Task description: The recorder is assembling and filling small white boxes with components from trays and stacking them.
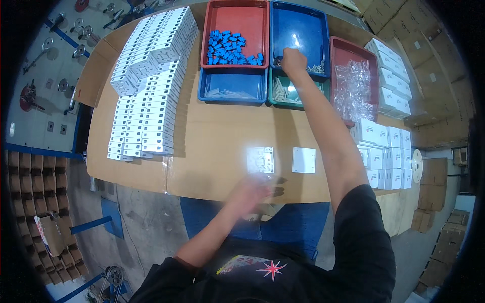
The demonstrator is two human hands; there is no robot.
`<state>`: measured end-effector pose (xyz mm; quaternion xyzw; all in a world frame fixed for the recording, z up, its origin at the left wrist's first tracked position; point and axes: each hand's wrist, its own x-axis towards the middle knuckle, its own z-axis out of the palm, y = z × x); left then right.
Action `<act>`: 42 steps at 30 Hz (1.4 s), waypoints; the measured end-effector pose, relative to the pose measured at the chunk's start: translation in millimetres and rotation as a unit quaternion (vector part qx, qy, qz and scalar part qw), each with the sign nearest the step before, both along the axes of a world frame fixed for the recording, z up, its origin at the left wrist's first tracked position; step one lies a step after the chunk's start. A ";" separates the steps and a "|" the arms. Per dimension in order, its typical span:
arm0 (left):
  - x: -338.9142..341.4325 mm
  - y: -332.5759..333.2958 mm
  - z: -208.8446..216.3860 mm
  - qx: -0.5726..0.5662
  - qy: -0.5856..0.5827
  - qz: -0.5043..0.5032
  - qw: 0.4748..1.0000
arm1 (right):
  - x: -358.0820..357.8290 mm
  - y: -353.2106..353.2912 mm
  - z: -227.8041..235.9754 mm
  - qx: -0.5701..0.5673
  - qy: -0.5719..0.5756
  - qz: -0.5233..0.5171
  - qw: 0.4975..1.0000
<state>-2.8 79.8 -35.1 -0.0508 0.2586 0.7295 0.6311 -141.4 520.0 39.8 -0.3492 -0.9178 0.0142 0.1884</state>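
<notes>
My right hand (294,61) reaches into the upper blue tray (299,28), fingers curled closed; whatever is in them is hidden. Small pale pieces (317,68) and some dark ones lie in that tray beside it. Motion smears my left hand (252,191) at the table's near edge, just below a square white piece with raised shapes (260,160). Its fingers are too blurred to read. To the right of that piece lies a flat white plate (304,160). Under my right forearm, a green tray (279,103) holds pale plug-like pieces (284,91).
A red tray (237,17) contains blue parts; a lower blue tray (232,78) contains clear strips. Another red tray (347,48) holds clear plastic pieces. Stacked white boxes stand at left (146,121) and right (386,151) on the cardboard-covered table (212,146).
</notes>
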 end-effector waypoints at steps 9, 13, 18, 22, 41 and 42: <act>1.1 -5.4 -11.5 0.009 -0.022 0.019 1.000 | 11.7 5.5 1.6 -0.080 0.107 -0.013 0.991; 3.9 -4.9 -43.5 -0.040 0.148 0.000 0.988 | 39.5 11.8 -6.7 -0.137 0.218 0.006 0.966; 2.9 -0.8 -4.8 -0.002 -0.028 0.019 0.999 | 108.8 -61.8 -2.3 -0.330 0.367 0.100 0.864; -0.6 4.0 3.9 -0.016 -0.013 0.016 1.000 | 179.9 -152.1 8.4 -0.421 0.359 0.047 0.832; 3.5 -0.9 3.1 0.023 0.013 0.006 1.000 | 263.7 -311.6 31.3 -0.436 0.224 0.139 0.861; 3.9 -0.8 4.0 0.026 0.011 0.001 1.000 | 263.4 -312.5 32.3 -0.435 0.224 0.140 0.861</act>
